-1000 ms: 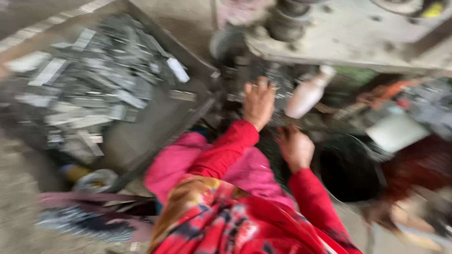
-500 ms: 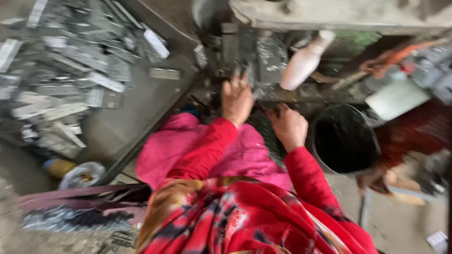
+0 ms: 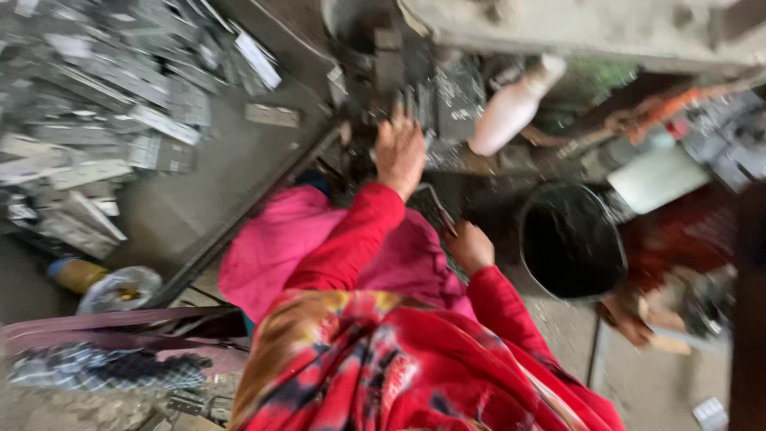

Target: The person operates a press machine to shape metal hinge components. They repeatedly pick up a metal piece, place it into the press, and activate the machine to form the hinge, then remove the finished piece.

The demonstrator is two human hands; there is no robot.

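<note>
The left hand lies spread, fingers loose, on a heap of grey metal pieces at twelve o'clock — gripping nothing that shows. The right hand is curled near a thin metal rod; whether it grasps it I cannot tell. A black bucket sits at three o'clock, a white bottle at one.

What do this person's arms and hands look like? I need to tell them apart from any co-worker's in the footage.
Both arms wear plain red long sleeves that end at the wrists. The left hand and right hand are bare, with no gloves. The picture is too blurred to tell rings or bangles. The sleeves join a red garment patterned with yellow and dark patches.
</note>
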